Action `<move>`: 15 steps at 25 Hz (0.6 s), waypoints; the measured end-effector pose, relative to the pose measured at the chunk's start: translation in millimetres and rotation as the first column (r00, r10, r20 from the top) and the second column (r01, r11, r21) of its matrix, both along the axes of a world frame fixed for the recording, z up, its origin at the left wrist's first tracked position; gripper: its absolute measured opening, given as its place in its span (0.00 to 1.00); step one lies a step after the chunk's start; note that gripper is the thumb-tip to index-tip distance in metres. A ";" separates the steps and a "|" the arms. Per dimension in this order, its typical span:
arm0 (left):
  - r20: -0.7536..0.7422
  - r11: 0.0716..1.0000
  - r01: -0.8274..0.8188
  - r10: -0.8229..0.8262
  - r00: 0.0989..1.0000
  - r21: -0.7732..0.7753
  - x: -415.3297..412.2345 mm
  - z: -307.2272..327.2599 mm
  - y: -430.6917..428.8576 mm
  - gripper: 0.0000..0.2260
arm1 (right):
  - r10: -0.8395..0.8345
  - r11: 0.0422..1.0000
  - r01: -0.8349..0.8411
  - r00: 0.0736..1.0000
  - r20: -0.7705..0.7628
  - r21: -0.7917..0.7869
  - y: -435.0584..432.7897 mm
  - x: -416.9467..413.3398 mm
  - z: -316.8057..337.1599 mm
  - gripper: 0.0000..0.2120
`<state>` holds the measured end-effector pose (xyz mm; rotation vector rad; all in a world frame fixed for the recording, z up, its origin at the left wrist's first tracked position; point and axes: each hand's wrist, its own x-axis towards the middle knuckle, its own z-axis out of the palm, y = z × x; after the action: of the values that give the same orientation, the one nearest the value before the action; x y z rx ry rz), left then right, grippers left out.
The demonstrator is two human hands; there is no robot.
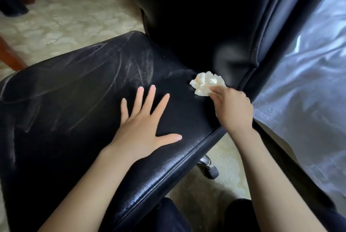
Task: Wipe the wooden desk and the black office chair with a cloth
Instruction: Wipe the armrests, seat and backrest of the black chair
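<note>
In the head view, the black leather office chair [78, 104] is filling most of the scene, its broad padded seat lying in the near left and middle and its tall backrest [196, 16] rising at the far middle and right. The seat's surface is showing pale, dusty streaks and sweeping smears across its left and far parts, while the area nearer the hands is looking darker and cleaner; a stitched seam is running along the near right edge. The left hand [142, 130] is lying flat on the seat, palm down, with fingers straight and spread wide and the thumb pointing right. The right hand [234, 110] is gripping a crumpled cream-white cloth [204, 83], its fingers curling round the near side of the wad, and the cloth is touching the seat at the far right, just beside the crease where seat and backrest are meeting. Under the seat's near right edge, a black caster wheel [212, 171] on a chrome leg is standing on the beige patterned carpet [74, 16]. A shiny silvery plastic sheet [309, 81] is lying along the right side. A reddish-brown wooden edge [9, 53] is showing at the left border.
</note>
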<state>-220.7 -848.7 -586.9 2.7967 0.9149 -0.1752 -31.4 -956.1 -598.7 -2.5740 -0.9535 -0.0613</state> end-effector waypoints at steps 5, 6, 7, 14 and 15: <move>-0.039 0.992 -0.054 0.050 0.998 -0.114 3.4 -8.6 10.8 0.51 | -0.084 0.991 0.086 0.996 -0.024 0.107 -27.3 -5.4 -5.7 0.13; -0.046 0.993 -0.050 0.045 0.998 -0.111 4.0 -9.6 10.6 0.52 | -0.080 0.995 0.080 0.997 0.008 0.066 -22.8 -4.6 -4.1 0.13; -0.050 0.993 -0.043 0.038 0.998 -0.109 4.9 -10.9 10.7 0.53 | -0.066 0.998 0.065 0.997 0.049 0.016 -15.7 -3.7 -1.8 0.13; -0.068 0.994 -0.047 0.041 0.997 -0.095 8.2 -10.7 8.3 0.50 | 0.153 0.984 -0.150 0.988 0.022 -0.095 79.3 13.2 10.6 0.15; -0.064 0.994 -0.048 0.042 0.997 -0.095 8.3 -11.7 8.0 0.49 | 0.181 0.979 -0.181 0.983 -0.011 -0.093 91.9 16.2 11.9 0.16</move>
<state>-212.4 -840.7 -598.6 2.6927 0.9564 -0.2930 -15.1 -864.2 -586.8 -2.5574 -1.2121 0.0376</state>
